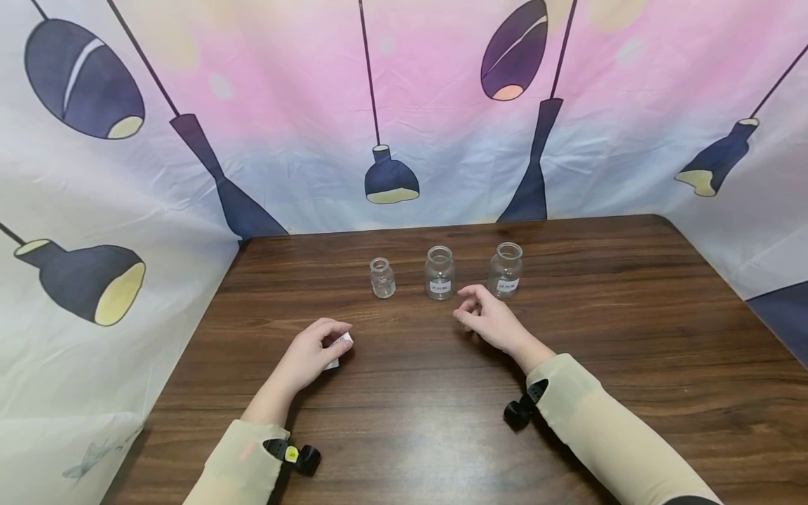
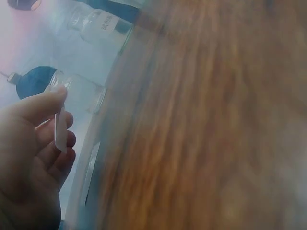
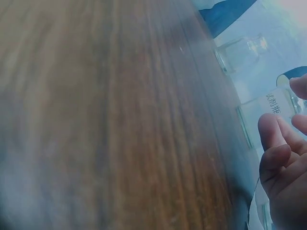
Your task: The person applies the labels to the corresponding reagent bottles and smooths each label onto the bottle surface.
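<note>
Between the thumb and fingers of my left hand (image 1: 311,354) is a small white paper label (image 2: 60,129), pinched near its edge. A second white slip (image 2: 91,167) lies on the table just under that hand. Three clear glass bottles stand upright in a row: a small unlabelled one (image 1: 382,280) at the left, a larger labelled one (image 1: 440,270) in the middle, and another labelled one (image 1: 507,266) at the right. My right hand (image 1: 495,324) hovers in front of the two labelled bottles, its fingers loosely bent and holding nothing. It partly covers the right bottle's lower edge.
The brown wood-grain table (image 1: 404,421) extends around the bottles. Behind it hangs a pastel cloth (image 1: 315,84) printed with dark lamps. A black wrist camera (image 1: 308,460) sits at my left cuff, and another black camera (image 1: 519,414) at my right cuff.
</note>
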Available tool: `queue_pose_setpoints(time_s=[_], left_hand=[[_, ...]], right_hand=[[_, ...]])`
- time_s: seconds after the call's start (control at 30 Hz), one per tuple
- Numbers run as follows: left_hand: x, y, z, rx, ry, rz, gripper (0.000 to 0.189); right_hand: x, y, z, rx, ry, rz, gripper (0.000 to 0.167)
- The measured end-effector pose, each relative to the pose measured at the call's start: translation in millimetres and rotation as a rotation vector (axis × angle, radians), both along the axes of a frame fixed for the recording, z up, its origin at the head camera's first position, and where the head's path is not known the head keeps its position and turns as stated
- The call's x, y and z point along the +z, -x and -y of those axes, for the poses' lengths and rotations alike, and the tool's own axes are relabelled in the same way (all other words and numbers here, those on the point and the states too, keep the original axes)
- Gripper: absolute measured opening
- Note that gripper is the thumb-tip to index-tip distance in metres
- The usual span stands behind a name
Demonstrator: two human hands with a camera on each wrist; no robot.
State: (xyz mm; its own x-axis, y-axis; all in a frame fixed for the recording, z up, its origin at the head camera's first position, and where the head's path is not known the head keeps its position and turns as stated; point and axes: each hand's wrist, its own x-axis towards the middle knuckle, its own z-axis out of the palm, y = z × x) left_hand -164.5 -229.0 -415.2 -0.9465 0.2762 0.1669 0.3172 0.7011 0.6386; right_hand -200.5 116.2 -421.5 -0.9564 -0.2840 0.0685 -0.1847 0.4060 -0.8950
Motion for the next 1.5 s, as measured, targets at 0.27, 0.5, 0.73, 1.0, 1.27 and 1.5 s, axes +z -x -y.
queue_pose_setpoints(time_s=[0.27,0.5,0.73,1.0,1.27,1.5], left_hand=[[7.4,11.3,-21.3,-0.039,-0.038,-0.038,0.028],[12.8,24.7,-41.4,-0.063,-0.055,-0.080,0.029],[15.7,32.5,-64.5,-0.112,-0.071,-0.103,0.029],[17.1,35.3,-90.8,-0.158,-0.061,-0.101,0.031],[20.6,36.7,-104.4,-0.162,-0.083,-0.103,0.031],[20.6,40.1,-112.9,-0.191,-0.135,-0.103,0.028]], right_hand=[[1.6,-0.3,3.5,0.023,-0.028,0.020,0.031],[2.2,1.4,8.6,0.051,-0.024,-0.020,0.026],[8.2,3.0,16.3,0.078,-0.055,-0.108,0.025],[13.0,0.8,25.2,0.118,-0.034,-0.110,0.028],[16.1,0.4,32.1,0.113,-0.009,-0.081,0.025],[19.2,0.5,35.8,0.110,0.022,-0.082,0.022]])
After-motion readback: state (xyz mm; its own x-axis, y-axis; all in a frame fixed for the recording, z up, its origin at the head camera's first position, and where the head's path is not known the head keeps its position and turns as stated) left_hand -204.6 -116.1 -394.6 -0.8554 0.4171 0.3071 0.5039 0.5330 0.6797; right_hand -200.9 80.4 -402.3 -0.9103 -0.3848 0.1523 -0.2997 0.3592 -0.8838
